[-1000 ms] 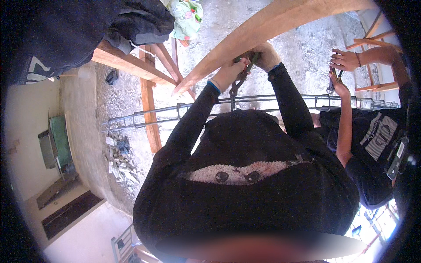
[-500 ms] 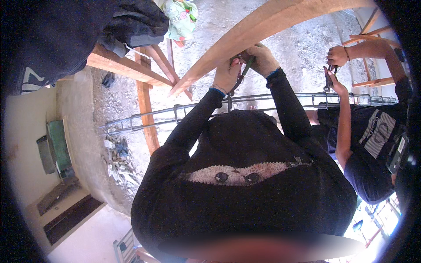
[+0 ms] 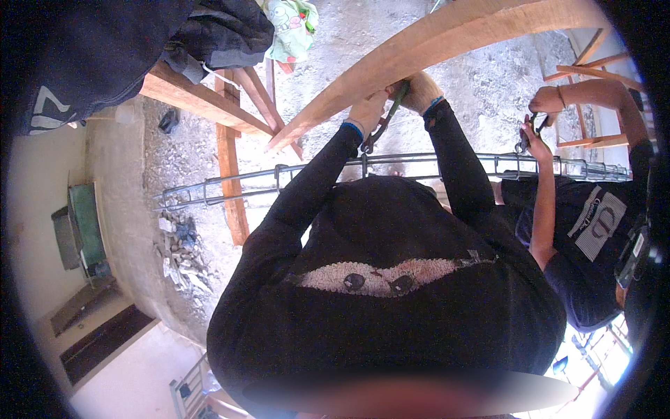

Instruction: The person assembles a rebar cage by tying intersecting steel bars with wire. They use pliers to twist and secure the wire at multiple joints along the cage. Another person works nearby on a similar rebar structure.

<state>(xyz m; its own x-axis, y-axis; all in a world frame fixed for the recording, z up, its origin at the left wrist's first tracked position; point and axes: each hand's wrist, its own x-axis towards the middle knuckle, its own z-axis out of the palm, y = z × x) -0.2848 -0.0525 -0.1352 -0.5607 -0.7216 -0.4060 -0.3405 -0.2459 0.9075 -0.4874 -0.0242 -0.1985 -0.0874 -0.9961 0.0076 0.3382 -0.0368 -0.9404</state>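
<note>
Upper centre: green-handled tool (image 3: 383, 125) gripped by left hand (image 3: 368, 110) and right hand (image 3: 423, 91), head near rebar cage (image 3: 364, 165); apparently being levered, steady grip called for.

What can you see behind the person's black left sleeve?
The steel rebar cage runs behind the left sleeve, showing on both sides, with pale, rough ground beyond. The stretch of cage directly behind the sleeve is covered and cannot be seen.

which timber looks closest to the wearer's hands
The long beam arching across the top: its lower edge borders the left hand and right hand in the picture; the other timbers sit farther aside.
</note>
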